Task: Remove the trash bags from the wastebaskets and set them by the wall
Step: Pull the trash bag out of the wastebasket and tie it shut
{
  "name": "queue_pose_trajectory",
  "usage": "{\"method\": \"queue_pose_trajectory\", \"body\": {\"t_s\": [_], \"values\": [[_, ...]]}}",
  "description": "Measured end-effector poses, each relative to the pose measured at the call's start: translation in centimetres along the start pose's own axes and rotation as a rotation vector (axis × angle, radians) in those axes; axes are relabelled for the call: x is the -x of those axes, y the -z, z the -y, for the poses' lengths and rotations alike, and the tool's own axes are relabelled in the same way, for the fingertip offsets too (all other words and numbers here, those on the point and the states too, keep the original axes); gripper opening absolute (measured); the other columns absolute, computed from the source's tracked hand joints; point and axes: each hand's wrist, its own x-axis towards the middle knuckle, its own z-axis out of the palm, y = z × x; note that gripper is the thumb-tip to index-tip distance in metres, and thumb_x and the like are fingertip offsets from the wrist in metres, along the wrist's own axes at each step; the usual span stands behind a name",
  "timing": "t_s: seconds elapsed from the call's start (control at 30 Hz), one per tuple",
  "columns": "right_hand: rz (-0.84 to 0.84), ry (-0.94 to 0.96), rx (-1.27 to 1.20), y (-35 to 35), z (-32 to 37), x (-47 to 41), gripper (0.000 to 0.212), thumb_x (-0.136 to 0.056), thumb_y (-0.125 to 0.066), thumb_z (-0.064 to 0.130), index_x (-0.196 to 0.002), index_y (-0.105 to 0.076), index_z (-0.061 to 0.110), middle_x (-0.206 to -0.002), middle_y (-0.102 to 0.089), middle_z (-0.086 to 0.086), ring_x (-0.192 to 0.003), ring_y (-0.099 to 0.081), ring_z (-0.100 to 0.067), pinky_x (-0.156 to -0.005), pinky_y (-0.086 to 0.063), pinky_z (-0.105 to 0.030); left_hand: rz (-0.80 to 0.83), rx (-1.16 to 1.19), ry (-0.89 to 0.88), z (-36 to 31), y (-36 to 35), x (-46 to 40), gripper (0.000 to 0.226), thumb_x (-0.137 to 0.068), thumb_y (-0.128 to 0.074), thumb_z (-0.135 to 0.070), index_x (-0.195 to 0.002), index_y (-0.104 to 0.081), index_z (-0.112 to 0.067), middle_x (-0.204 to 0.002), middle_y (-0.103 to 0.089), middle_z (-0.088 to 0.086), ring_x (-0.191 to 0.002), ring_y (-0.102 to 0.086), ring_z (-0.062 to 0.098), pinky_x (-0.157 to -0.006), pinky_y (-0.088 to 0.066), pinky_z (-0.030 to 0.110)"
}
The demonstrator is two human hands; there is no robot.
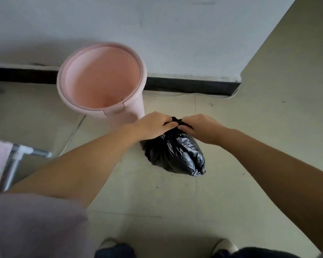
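Both grips are closed on the gathered neck of the black trash bag point(175, 153), the left hand point(153, 125) and right hand point(199, 127) pinching it from either side, while the bag's body rests on the floor point(231, 183) just beside the pink wastebasket point(103, 79). The thin film could tear or slip loose if the neck is pulled hard, spilling the contents. The wall point(175, 34) stands near behind, and a metal frame point(17, 157) lies well apart, blocking nothing.
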Motion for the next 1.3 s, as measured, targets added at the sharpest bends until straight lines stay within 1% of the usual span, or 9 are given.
{"method": "queue_pose_trajectory", "body": {"t_s": [0.4,0.5,0.6,0.73,0.87,0.97,1.13,1.2,1.3], "values": [[-0.023,0.001,-0.095,22.0,9.2,12.1,0.022,-0.097,-0.045,0.031,-0.097,-0.059,0.014,-0.076,-0.054,0.002,-0.069,-0.052,-0.021,-0.061,-0.036,-0.03,0.032,-0.025,-0.002,-15.3,19.6,11.5,0.027,-0.099,-0.037,-0.041,-0.082,-0.046,-0.022,-0.07,-0.051,-0.003,-0.06,-0.048,0.01,-0.066,-0.033,0.03],[-0.02,-0.027,-0.092,27.0,11.9,14.9,0.022,-0.097,-0.045,0.031,-0.096,-0.059,0.013,-0.077,-0.055,0.002,-0.07,-0.054,-0.022,-0.061,-0.037,-0.031,0.038,-0.02,0.042,-19.1,24.1,15.2,0.031,-0.1,-0.035,-0.041,-0.09,-0.052,-0.018,-0.061,-0.048,-0.007,-0.055,-0.044,0.004,-0.067,-0.037,0.031],[-0.004,-0.03,-0.063,31.5,15.1,17.7,0.02,-0.097,-0.046,0.028,-0.091,-0.057,0.013,-0.072,-0.051,0.005,-0.07,-0.052,-0.021,-0.062,-0.033,-0.029,0.043,0.006,0.059,-22.5,28.0,18.6,0.035,-0.1,-0.033,-0.041,-0.102,-0.056,-0.014,-0.061,-0.046,-0.009,-0.056,-0.044,0.004,-0.054,-0.032,0.023],[-0.042,-0.029,0.007,36.0,18.4,20.0,0.021,-0.097,-0.045,0.031,-0.085,-0.051,0.015,-0.074,-0.052,0.0,-0.068,-0.048,-0.021,-0.061,-0.034,-0.031,0.008,0.032,0.079,-24.8,31.6,21.9,0.041,-0.1,-0.032,-0.041,-0.106,-0.055,-0.007,-0.07,-0.05,-0.003,-0.071,-0.054,0.02,-0.055,-0.031,0.028],[-0.065,0.0,0.035,38.1,21.3,21.0,0.028,-0.097,-0.044,0.032,-0.093,-0.058,0.009,-0.083,-0.063,-0.008,-0.073,-0.056,-0.025,-0.061,-0.037,-0.032,0.004,0.06,0.105,-25.3,33.7,25.4,0.039,-0.101,-0.033,-0.038,-0.105,-0.054,-0.005,-0.066,-0.047,-0.003,-0.058,-0.043,0.01,-0.051,-0.027,0.024],[-0.027,0.068,0.049,39.1,23.4,21.5,0.03,-0.098,-0.043,0.033,-0.095,-0.058,0.008,-0.082,-0.061,-0.008,-0.072,-0.052,-0.022,-0.063,-0.04,-0.034,-0.021,0.112,0.135,-25.0,34.5,27.9,0.037,-0.099,-0.037,-0.038,-0.107,-0.058,-0.008,-0.079,-0.06,0.003,-0.065,-0.053,0.013,-0.057,-0.035,0.025],[0.02,0.225,0.108,42.0,25.3,21.5,0.022,-0.099,-0.042,0.03,-0.09,-0.054,0.014,-0.072,-0.048,0.005,-0.07,-0.045,-0.019,-0.063,-0.03,-0.029,-0.107,0.249,0.245,-25.6,34.8,30.8,0.042,-0.093,-0.036,-0.052,-0.116,-0.057,-0.023,-0.101,-0.069,0.008,-0.091,-0.065,0.028,-0.086,-0.051,0.048],[0.033,0.303,0.122,42.6,25.4,21.1,0.018,-0.099,-0.042,0.03,-0.085,-0.047,0.02,-0.065,-0.042,0.011,-0.069,-0.045,-0.018,-0.06,-0.028,-0.029,-0.175,0.285,0.312,-26.7,35.1,32.1,0.036,-0.095,-0.037,-0.048,-0.113,-0.057,-0.025,-0.097,-0.067,0.005,-0.089,-0.063,0.024,-0.08,-0.052,0.041],[0.069,0.452,0.157,42.9,26.4,21.2,0.02,-0.099,-0.041,0.029,-0.092,-0.055,0.017,-0.071,-0.048,0.009,-0.071,-0.048,-0.019,-0.056,-0.028,-0.028,-0.333,0.319,0.429,-29.0,34.0,34.6,0.021,-0.099,-0.04,-0.035,-0.081,-0.048,-0.029,-0.072,-0.053,-0.007,-0.067,-0.053,0.013,-0.058,-0.038,0.025]]}}
